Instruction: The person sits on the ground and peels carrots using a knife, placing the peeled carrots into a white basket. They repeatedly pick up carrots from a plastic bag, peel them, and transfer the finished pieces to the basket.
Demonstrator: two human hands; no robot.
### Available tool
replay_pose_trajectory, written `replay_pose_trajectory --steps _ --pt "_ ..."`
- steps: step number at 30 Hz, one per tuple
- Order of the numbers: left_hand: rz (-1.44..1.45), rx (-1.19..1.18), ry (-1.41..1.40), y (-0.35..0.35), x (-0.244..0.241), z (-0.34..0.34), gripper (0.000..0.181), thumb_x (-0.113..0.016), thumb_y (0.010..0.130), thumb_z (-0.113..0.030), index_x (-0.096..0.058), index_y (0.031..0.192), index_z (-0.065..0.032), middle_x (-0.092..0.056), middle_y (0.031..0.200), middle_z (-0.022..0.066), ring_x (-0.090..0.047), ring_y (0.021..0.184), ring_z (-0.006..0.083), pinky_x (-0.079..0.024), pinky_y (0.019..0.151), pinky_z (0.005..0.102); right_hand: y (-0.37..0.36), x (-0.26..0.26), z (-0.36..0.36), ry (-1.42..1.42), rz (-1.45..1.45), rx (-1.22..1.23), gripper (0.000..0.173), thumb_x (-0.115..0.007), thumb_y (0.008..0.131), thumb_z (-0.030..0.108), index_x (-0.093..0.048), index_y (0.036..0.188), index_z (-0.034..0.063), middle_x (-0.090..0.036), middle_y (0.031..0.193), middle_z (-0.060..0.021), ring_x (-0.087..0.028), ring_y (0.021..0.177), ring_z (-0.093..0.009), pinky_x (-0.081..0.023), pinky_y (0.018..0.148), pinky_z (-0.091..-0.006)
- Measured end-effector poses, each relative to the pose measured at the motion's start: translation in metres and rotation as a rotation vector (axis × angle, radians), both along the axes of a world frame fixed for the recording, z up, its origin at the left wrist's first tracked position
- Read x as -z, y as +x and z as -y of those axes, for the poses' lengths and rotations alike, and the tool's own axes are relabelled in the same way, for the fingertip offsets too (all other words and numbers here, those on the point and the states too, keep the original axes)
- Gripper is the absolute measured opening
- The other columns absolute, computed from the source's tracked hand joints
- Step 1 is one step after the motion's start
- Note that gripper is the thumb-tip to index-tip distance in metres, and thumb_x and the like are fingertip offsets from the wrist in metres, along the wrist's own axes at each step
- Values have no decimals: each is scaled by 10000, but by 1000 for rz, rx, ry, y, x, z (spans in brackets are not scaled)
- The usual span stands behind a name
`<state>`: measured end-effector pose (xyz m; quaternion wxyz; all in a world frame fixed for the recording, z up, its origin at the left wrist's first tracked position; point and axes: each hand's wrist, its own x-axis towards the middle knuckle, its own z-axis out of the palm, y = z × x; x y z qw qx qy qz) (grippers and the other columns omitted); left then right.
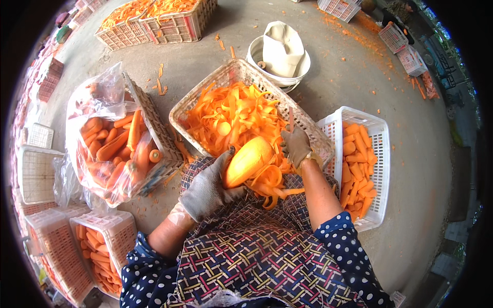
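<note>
My left hand (210, 188), in a grey knitted glove, grips a large peeled carrot (248, 161) over my lap. My right hand (296, 146), in a brownish glove, is closed around a tool (291, 118) whose thin reddish-brown end sticks up; its kind cannot be told. Orange peelings (235, 111) fill the plastic crate (185, 90) before me, and more strips hang over its near edge onto my patterned apron (269, 258). The two hands are apart, with the carrot's upper end nearest to the right one.
At left a crate lined with clear plastic (104, 102) holds whole carrots. A white crate (383, 169) of peeled carrots stands at right. Beyond the middle crate are a white bucket (277, 79) and crates of peelings (173, 29). More carrot crates (115, 223) stand at lower left; a person (402, 15) is far right.
</note>
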<state>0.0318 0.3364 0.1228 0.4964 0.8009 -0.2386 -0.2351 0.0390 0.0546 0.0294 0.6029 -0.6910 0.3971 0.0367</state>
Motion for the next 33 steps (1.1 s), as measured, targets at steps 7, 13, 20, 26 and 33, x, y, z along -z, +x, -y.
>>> replay_pose_trajectory --steps 7,13,20,26,33 --pt "374 -216 417 84 84 -81 597 -705 780 -153 -481 1330 -83 -650 1055 230 -626 1008 396 -507 844 458 -10 -24 -67 -117 -66 -623 382 -531 959 224 -508 1295 44 -576 763 -101 -578 630 -191 -457 564 -365" --pt "200 -345 534 74 126 -86 572 -695 806 -185 -459 1324 -134 -631 1061 239 -607 1019 429 -481 868 493 12 -13 -120 -526 79 -975 406 -476 995 275 -496 1278 -15 -621 737 -197 -617 660 -362 -481 584 -458" --pt "160 -300 618 75 119 -83 509 -638 840 -147 -450 1311 -113 -628 1041 255 -618 988 428 -485 851 503 39 -5 -156 -706 40 -1144 310 -406 998 230 -488 1146 -30 -639 770 -233 -623 749 -428 -495 683 -507" --pt "143 -305 652 75 125 -83 496 -646 836 -152 -456 1289 -85 -624 1035 251 -613 978 424 -486 851 490 57 -6 -169 -558 -213 -1115 266 -413 981 164 -511 1124 -38 -653 922 -276 -632 907 -446 -513 786 -468" --pt "-7 -381 239 72 163 -93 546 -771 788 -135 -513 1263 -56 -643 1125 187 -623 1062 292 -485 915 378 64 43 -157 -545 -561 -1316 320 -442 947 83 -572 1213 -39 -628 1181 -246 -625 1076 -383 -502 883 -430"
